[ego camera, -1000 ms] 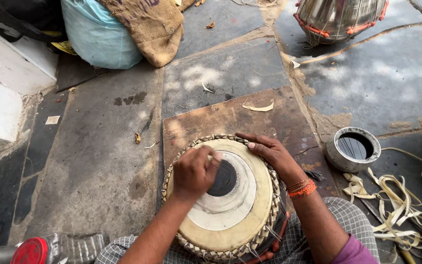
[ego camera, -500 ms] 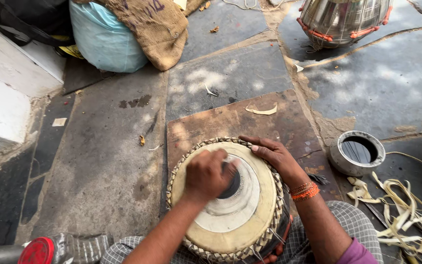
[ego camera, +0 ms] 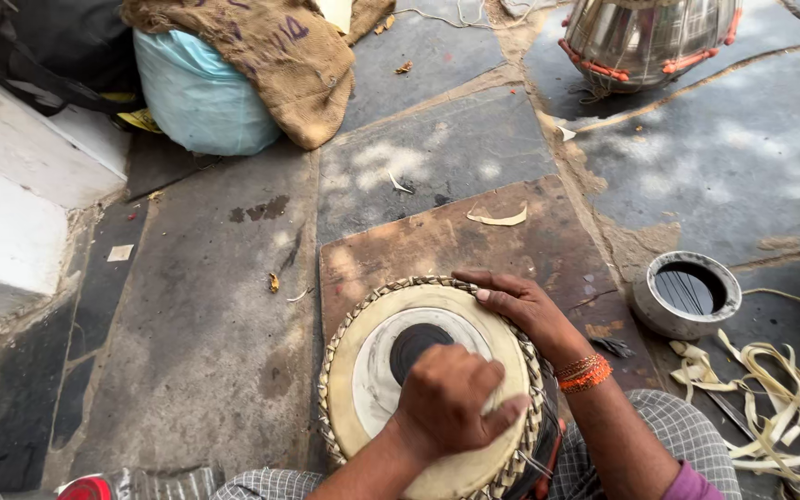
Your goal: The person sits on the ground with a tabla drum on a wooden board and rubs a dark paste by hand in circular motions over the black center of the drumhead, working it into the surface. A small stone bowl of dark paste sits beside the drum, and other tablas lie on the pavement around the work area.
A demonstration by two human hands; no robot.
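- Drum point(ego camera: 391, 389) sits near the bottom centre, between my knees, on a brown board point(ego camera: 437, 243); I think this keeps its skin facing up to me.
- My left hand point(ego camera: 451, 403) is curled into a fist over the pale skin, next to the black spot point(ego camera: 418, 344); I cannot tell if the fingers hold anything.
- My right hand point(ego camera: 522, 306) lies on the far right rim, fingers spread flat, holding nothing, probably to steady the drum.
- To the right, a small round pot point(ego camera: 685, 294) has dark liquid inside.
- Pale strips point(ego camera: 770, 398) lie near it, at the right.
- Far left, a blue sack point(ego camera: 198, 97) lies under burlap cloth point(ego camera: 270, 56); its content is hidden.
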